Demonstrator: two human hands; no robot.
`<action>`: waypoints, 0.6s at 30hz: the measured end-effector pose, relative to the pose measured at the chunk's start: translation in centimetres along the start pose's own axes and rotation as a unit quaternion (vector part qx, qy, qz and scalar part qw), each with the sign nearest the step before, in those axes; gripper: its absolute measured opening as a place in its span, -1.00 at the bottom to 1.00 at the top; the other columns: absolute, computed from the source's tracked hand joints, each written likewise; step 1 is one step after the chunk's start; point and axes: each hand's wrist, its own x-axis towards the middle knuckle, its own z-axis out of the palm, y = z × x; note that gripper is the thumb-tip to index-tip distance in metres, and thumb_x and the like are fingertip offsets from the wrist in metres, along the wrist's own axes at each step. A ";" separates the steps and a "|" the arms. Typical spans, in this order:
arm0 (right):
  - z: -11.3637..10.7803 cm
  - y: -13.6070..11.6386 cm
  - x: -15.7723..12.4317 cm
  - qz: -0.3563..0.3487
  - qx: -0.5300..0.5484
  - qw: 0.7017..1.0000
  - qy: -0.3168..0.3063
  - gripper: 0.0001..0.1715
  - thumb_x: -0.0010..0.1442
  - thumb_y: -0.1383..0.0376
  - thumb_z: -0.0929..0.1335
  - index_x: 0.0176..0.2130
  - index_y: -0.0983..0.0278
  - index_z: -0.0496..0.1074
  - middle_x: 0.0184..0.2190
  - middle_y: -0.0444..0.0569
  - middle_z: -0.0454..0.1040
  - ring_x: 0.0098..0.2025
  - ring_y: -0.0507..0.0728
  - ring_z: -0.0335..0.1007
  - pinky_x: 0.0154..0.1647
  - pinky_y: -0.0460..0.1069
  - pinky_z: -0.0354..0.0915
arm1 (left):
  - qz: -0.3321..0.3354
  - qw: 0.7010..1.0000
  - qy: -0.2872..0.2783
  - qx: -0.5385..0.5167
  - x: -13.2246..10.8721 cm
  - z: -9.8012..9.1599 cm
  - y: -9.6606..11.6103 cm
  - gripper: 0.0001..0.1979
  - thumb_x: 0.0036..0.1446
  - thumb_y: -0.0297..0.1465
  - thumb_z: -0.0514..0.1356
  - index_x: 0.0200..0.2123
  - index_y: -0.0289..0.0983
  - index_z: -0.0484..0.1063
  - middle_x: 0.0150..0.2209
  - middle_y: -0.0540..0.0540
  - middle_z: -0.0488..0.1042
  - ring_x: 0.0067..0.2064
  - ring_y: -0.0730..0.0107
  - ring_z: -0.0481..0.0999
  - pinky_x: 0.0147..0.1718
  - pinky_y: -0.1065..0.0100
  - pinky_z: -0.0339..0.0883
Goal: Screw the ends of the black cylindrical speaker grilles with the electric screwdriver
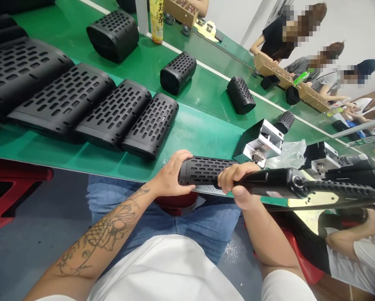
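Observation:
My left hand [170, 175] is closed around the near end of a black perforated speaker shell [203, 169], held level at the near edge of the green belt [203, 129]. My right hand [239, 182] grips the shell's other end, fingers curled over the top. A row of several similar black perforated shells [80, 100] lies side by side on the belt to the left. A silver and black fixture [261, 142] stands just beyond the held shell.
Single shells [178, 71] [240, 94] are spaced along the belt. A bottle [157, 21] stands at the far divider. Other people sit at cardboard trays [275, 69] at the far right. A neighbour's arm [344, 242] and black tooling [332, 184] are at my right.

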 end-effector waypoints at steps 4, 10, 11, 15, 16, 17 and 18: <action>0.2 -0.1 -0.5 0.021 -0.022 0.999 0.016 -0.56 0.36 -0.05 0.67 -0.19 0.08 0.50 -0.58 -0.32 0.49 -0.66 0.03 0.39 -0.52 -0.01 0.53 | -0.002 1.000 0.003 0.001 -0.4 0.0 -0.4 0.11 0.11 -0.28 0.63 0.61 -0.11 0.17 0.55 -0.43 0.34 0.60 -0.42 0.45 0.56 -0.43 0.46; -7.1 -1.1 1.8 -0.049 -0.176 0.940 0.288 -0.53 0.36 -0.08 0.66 -0.12 0.11 0.49 -0.60 -0.39 0.41 -0.66 0.02 0.36 -0.50 -0.01 0.49 | -0.029 0.999 -0.014 -0.005 -0.9 -0.1 -0.7 0.23 0.18 -0.32 0.61 0.74 -0.06 0.01 0.66 -0.43 0.23 0.69 -0.44 0.33 0.65 -0.47 0.33; -9.3 -0.9 2.4 -0.063 -0.225 0.910 0.343 -0.55 0.35 -0.06 0.65 -0.11 0.11 0.49 -0.59 -0.38 0.42 -0.64 0.03 0.38 -0.48 0.00 0.50 | -0.039 0.999 -0.019 -0.004 -0.9 -0.2 -0.7 0.24 0.20 -0.31 0.61 0.75 -0.06 -0.01 0.66 -0.42 0.23 0.69 -0.44 0.33 0.65 -0.46 0.33; -16.7 1.0 3.8 -0.048 -0.312 0.848 0.425 -0.59 0.29 -0.04 0.60 -0.25 0.07 0.42 -0.60 -0.31 0.44 -0.62 0.11 0.42 -0.49 0.07 0.47 | -0.072 0.997 -0.039 0.001 -1.2 -0.1 -0.9 0.27 0.25 -0.19 0.63 0.79 -0.03 -0.05 0.67 -0.40 0.24 0.69 -0.43 0.35 0.67 -0.43 0.33; -17.6 1.6 3.8 -0.040 -0.309 0.850 0.424 -0.58 0.27 -0.04 0.60 -0.26 0.05 0.39 -0.61 -0.32 0.43 -0.63 0.11 0.40 -0.50 0.08 0.46 | -0.077 0.996 -0.041 0.000 -1.3 -0.1 -0.9 0.28 0.26 -0.15 0.63 0.80 -0.02 -0.06 0.68 -0.40 0.23 0.69 -0.43 0.34 0.67 -0.42 0.32; -18.2 2.0 3.6 -0.034 -0.303 0.854 0.421 -0.57 0.26 -0.05 0.59 -0.26 0.04 0.37 -0.61 -0.34 0.41 -0.64 0.12 0.38 -0.51 0.09 0.46 | -0.079 0.996 -0.041 -0.002 -1.4 -0.1 -1.0 0.29 0.27 -0.12 0.63 0.80 -0.01 -0.07 0.69 -0.39 0.22 0.70 -0.43 0.34 0.68 -0.42 0.32; -18.4 2.3 3.3 -0.033 -0.295 0.858 0.420 -0.57 0.25 -0.06 0.59 -0.26 0.04 0.36 -0.62 -0.35 0.39 -0.65 0.12 0.36 -0.52 0.10 0.45 | -0.081 0.996 -0.040 -0.005 -1.5 0.0 -1.1 0.31 0.27 -0.10 0.64 0.81 0.00 -0.09 0.70 -0.39 0.21 0.71 -0.43 0.33 0.69 -0.41 0.30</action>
